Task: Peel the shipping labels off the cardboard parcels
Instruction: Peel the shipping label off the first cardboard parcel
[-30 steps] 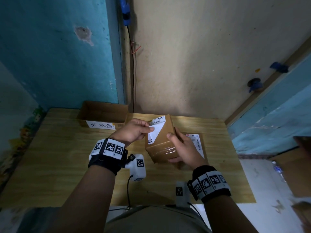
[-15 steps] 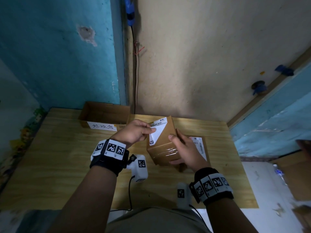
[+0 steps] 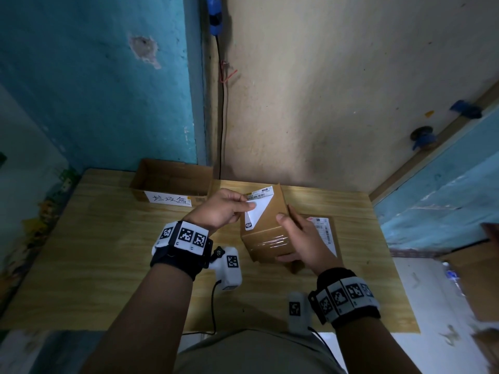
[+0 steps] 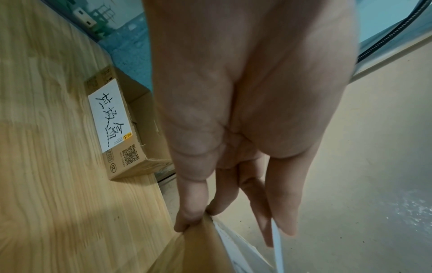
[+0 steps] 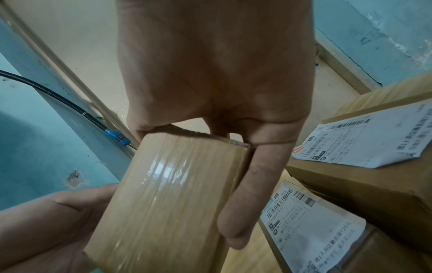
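A small taped cardboard parcel (image 3: 267,228) is held tilted above the table. My right hand (image 3: 294,233) grips its right side, thumb on the top face, fingers underneath (image 5: 254,184). The white shipping label (image 3: 256,211) on its top is folded back into a triangle, blank underside up, with a printed strip still stuck along the far edge. My left hand (image 3: 224,209) pinches the loose corner of the label at the parcel's left edge (image 4: 275,238). Two more parcels with labels (image 5: 364,136) (image 5: 311,227) lie to the right, partly hidden by my right hand in the head view.
An open cardboard box (image 3: 172,182) with a handwritten white tag (image 4: 110,118) stands at the back left of the wooden table (image 3: 94,252). The wall rises right behind the table. More cardboard lies on the floor at the right (image 3: 483,268).
The label's peeled corner has been drawn a little further left across the parcel. Both hands and the parcel stay almost in place.
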The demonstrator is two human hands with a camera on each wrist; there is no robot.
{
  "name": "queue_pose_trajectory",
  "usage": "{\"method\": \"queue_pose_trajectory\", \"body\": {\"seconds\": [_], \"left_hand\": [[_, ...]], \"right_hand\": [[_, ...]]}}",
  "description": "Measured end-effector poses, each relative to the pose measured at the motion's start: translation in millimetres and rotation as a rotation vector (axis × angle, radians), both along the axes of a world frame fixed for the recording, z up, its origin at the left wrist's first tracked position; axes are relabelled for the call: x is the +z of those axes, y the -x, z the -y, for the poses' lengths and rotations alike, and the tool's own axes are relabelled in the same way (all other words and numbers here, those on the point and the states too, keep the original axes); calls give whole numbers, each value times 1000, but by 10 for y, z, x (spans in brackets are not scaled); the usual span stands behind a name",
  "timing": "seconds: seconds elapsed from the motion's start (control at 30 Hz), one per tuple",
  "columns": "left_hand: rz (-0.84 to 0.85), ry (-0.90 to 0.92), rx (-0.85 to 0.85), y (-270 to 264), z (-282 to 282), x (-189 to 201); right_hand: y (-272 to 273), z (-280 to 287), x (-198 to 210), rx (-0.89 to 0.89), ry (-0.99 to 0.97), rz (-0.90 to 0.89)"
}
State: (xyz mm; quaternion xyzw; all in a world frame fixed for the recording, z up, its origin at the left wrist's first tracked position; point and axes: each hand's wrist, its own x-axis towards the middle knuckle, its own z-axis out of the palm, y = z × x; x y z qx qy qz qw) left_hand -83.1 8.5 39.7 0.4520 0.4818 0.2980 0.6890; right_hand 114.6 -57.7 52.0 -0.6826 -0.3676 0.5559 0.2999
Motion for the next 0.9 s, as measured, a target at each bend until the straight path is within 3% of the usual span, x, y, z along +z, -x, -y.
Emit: {"method": "queue_pose_trajectory", "body": {"seconds": [0.3,0.5,0.7,0.8,0.9], "left_hand": [[-7,-218,-85,-69,88,173],[150,-262,-65,-42,129,176],[-91,-309,-72,-113,182,224],[-80,-337,6,-225,224,288],[-249,-277,69,-242,199,275]], "right_hand": [[-10,13,-15,-56,-79,-20],[-23,14,71,-114,-137,-146],[39,7,-11,-113,-143,-359],[93,17,-62,-143,-186,-396],[116,32,-116,-195,-221,-461]]}}
